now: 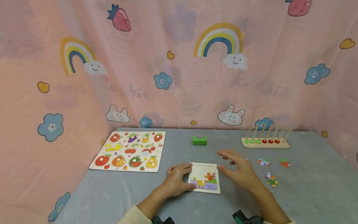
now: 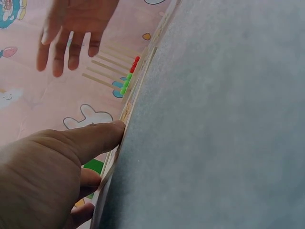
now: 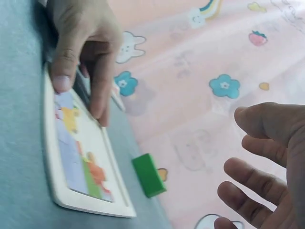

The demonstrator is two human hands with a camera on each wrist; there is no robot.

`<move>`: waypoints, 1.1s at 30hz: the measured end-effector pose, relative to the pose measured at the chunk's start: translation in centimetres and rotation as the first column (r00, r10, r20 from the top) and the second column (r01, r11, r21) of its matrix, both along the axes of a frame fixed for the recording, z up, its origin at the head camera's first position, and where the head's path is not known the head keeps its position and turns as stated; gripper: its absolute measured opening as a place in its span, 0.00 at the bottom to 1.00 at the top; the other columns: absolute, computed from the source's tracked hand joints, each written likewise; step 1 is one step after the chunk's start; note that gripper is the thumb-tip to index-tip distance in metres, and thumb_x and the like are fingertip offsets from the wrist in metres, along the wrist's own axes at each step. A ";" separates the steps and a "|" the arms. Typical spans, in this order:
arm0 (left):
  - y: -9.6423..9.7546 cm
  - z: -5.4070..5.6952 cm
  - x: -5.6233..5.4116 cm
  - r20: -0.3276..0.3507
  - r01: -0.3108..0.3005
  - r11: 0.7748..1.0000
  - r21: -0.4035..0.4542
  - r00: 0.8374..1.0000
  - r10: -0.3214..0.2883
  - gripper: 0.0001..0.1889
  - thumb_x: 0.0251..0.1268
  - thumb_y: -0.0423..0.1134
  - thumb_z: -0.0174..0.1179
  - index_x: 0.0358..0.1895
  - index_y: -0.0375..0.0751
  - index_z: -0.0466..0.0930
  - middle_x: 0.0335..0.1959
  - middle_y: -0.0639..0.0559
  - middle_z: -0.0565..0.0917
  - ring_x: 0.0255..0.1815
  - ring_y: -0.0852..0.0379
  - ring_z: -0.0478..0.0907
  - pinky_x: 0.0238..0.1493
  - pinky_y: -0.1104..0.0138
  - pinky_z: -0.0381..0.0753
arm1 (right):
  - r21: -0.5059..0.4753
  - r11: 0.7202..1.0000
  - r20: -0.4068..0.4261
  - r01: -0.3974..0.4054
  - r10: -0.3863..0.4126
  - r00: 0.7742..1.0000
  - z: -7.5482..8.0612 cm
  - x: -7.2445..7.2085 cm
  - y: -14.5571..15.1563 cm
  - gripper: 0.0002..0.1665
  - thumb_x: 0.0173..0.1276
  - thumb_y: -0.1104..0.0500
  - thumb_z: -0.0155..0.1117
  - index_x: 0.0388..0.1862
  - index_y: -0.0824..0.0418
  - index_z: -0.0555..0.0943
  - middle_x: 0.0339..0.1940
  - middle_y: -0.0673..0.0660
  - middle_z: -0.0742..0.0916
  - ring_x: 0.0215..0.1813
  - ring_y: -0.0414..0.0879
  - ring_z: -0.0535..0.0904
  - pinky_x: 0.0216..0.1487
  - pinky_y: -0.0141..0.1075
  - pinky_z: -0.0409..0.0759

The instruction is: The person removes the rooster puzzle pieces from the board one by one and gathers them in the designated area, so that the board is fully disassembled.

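A small wooden jigsaw puzzle tray lies on the table in front of me, its lower part filled with joined purple, yellow, green and orange pieces. My left hand grips the tray's left side, thumb on the near left corner and fingers at the far left edge; the right wrist view shows this hand on the frame. Raised just right of the tray, my right hand holds nothing, its fingers loosely bent and parted from the thumb, as the right wrist view also shows.
Loose jigsaw pieces lie to the right, others farther back. A fruit peg puzzle board lies at left. Behind the tray stands a green block. A wooden peg counter with green and red beads stands back right, before a patterned curtain.
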State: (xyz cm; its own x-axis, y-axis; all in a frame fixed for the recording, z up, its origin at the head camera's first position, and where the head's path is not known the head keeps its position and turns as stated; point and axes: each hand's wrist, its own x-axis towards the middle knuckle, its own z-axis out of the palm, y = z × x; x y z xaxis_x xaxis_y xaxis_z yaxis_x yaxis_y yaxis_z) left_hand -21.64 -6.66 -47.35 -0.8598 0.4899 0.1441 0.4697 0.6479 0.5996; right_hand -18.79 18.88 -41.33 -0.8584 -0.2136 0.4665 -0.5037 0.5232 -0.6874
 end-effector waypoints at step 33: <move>0.0 0.2 0.1 -0.019 -0.005 1.000 -0.017 1.000 0.004 0.33 0.50 0.46 0.72 0.61 0.36 0.77 0.65 0.53 0.73 0.69 0.50 0.62 0.62 0.43 0.49 | 0.245 0.969 0.096 -0.018 -0.006 0.995 -5.9 -1.1 -2.0 0.17 0.57 0.59 0.71 0.47 0.59 0.86 0.49 0.56 0.77 0.52 0.54 0.70 0.53 0.53 0.69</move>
State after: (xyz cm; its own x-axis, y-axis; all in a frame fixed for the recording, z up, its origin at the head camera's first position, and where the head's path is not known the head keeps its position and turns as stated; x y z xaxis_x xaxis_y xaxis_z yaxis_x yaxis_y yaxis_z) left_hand -21.54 -6.65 -47.14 -0.8593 0.4885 0.1519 0.4778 0.6604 0.5793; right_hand -19.90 16.86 -47.25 -0.8947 -0.3166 0.3150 -0.4457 0.6791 -0.5833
